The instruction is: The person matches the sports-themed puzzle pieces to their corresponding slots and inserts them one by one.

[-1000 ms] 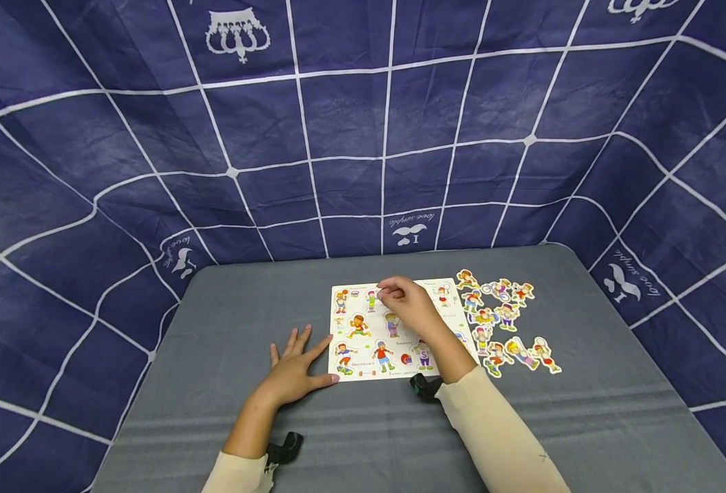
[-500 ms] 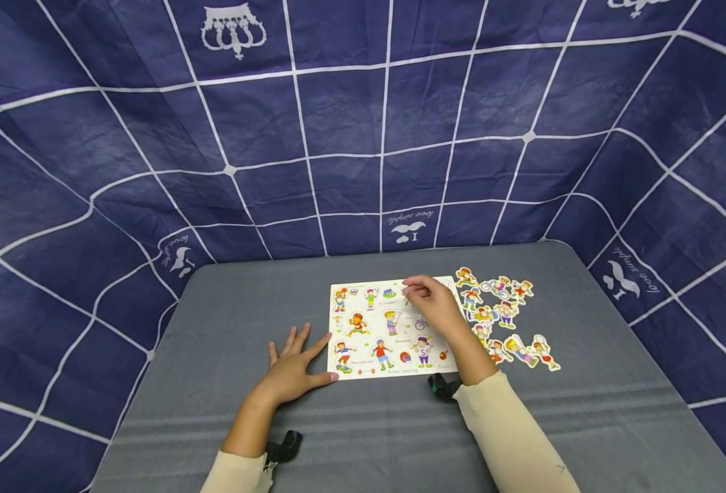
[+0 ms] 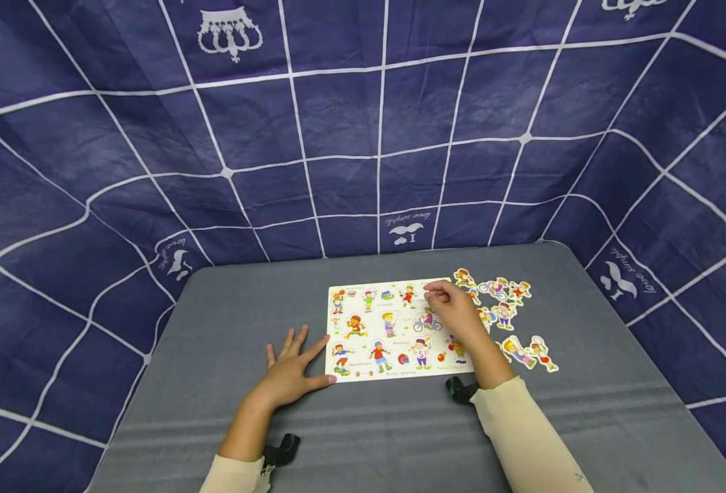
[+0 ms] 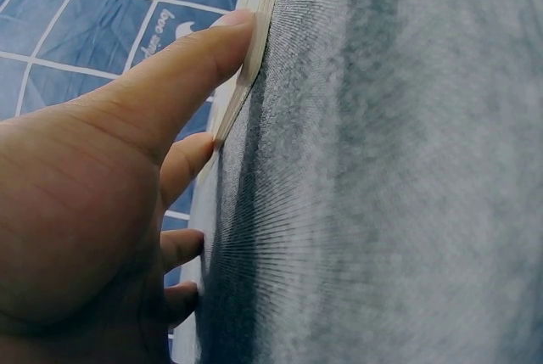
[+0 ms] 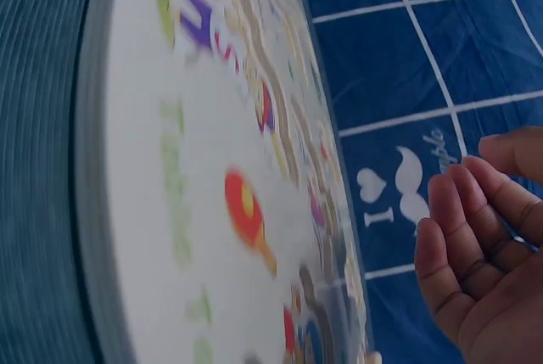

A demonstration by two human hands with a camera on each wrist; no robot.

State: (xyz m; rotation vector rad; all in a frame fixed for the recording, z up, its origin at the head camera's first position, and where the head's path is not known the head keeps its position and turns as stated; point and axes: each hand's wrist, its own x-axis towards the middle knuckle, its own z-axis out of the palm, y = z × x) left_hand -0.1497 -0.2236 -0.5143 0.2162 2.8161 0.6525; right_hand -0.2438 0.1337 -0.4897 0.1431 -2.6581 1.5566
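A white puzzle board (image 3: 373,329) printed with sports figures lies on the grey table. My left hand (image 3: 291,376) rests beside it with fingers spread and straight. In the left wrist view, the thumb (image 4: 221,46) presses on the rim of the board (image 4: 268,3) and the index fingertip touches its edge. My right hand (image 3: 461,318) hovers over the board's right part, fingers loosely bent. Nothing shows between the thumb and fingers of the right hand (image 5: 484,254) in the right wrist view. Under it the board (image 5: 136,211) carries a red paddle picture (image 5: 246,211).
Several loose figure cutouts lie right of the board, among them a batter cutout (image 3: 506,315), a bicycle cutout (image 3: 494,287) and a racket player cutout (image 3: 541,352). My right forearm partly covers the pile. A blue checked curtain (image 3: 338,123) stands behind the table (image 3: 245,294).
My right hand has moved rightward across the board, uncovering the soccer and bicycle figures and covering more of the loose cutouts. The left hand stays at the board's left edge.
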